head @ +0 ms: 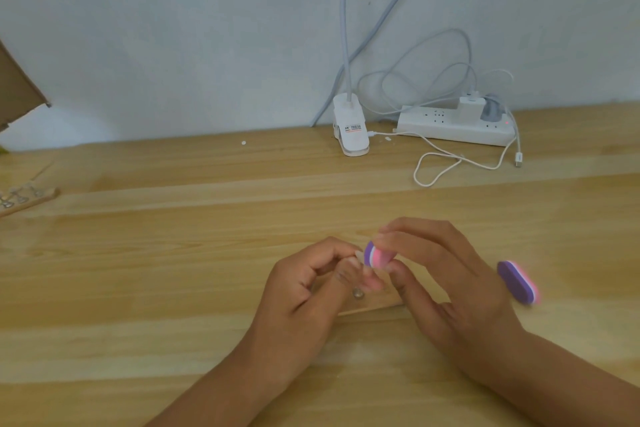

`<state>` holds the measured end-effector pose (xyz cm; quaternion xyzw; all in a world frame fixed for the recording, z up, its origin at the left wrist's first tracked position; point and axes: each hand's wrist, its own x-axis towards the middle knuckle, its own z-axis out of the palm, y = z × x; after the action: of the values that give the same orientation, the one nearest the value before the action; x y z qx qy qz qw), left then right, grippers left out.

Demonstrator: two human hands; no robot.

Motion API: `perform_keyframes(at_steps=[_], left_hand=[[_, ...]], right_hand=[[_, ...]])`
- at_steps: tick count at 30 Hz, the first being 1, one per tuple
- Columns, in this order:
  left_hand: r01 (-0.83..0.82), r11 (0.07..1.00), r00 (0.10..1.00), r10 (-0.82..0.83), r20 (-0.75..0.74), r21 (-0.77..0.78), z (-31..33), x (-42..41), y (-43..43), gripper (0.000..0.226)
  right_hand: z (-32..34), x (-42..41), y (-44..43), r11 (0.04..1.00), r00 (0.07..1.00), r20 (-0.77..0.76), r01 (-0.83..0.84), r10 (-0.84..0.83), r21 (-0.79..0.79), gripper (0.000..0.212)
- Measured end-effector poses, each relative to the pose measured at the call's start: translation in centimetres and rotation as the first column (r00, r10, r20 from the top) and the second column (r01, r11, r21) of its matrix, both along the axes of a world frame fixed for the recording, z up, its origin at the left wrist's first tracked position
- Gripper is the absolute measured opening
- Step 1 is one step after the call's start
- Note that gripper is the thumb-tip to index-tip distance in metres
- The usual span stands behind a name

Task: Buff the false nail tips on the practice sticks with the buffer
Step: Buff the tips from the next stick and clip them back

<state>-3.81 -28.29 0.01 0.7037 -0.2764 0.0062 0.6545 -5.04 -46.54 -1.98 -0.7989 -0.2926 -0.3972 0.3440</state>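
My right hand pinches a small purple, pink and white buffer between thumb and fingers, low in the middle of the view. The buffer lies against a pale false nail tip that my left hand pinches between its curled fingers. Below the hands a wooden strip with a small metal clip lies on the table, mostly hidden by them. A second purple and pink buffer lies flat on the table, to the right of my right hand.
The wooden table meets a pale wall. At the back stand a white clip-lamp base and a white power strip with loose cables. Another wooden strip with metal clips lies at the left edge, cardboard above it.
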Motion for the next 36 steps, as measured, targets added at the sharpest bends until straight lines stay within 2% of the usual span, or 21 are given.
perform_keyframes(at_steps=[3,8,11,14,19,24,29,36], left_hand=[[-0.009,1.000,0.999,0.008,0.031,0.017,0.04,0.04,0.05,0.022],[0.007,1.000,0.999,-0.008,0.047,0.020,-0.01,0.20,0.14,0.022],[0.010,1.000,0.999,-0.010,0.039,0.012,0.04,0.15,0.11,0.028],[0.008,1.000,1.000,-0.009,0.015,0.013,0.20,0.06,-0.03,0.023],[0.012,1.000,1.000,-0.012,0.015,0.023,0.15,0.00,-0.15,0.030],[0.023,1.000,1.000,-0.023,-0.002,0.012,0.00,0.12,-0.07,0.028],[0.027,1.000,1.000,-0.028,0.010,0.013,-0.18,0.18,-0.04,0.028],[0.015,0.997,0.998,-0.020,0.062,0.076,-0.27,0.28,-0.04,0.026]], right_hand=[[0.15,0.22,-0.34,0.999,0.999,-0.030,0.040,-0.039,0.032,0.028],[-0.12,-0.04,0.01,0.997,0.998,-0.007,-0.069,0.069,-0.037,0.031],[0.08,0.06,-0.12,0.998,0.998,-0.022,-0.061,0.061,-0.022,0.029],[0.08,-0.16,0.25,0.994,0.995,0.021,-0.094,0.095,-0.050,0.024],[-0.01,0.21,-0.03,0.999,0.999,-0.009,-0.039,0.039,-0.030,0.027],[-0.10,0.00,0.27,0.995,0.998,0.027,-0.060,0.062,-0.083,0.029],[0.27,0.56,-0.38,0.995,0.995,-0.080,0.069,-0.064,0.070,0.026],[0.02,0.11,0.06,0.998,0.998,-0.009,-0.059,0.059,-0.036,0.027]])
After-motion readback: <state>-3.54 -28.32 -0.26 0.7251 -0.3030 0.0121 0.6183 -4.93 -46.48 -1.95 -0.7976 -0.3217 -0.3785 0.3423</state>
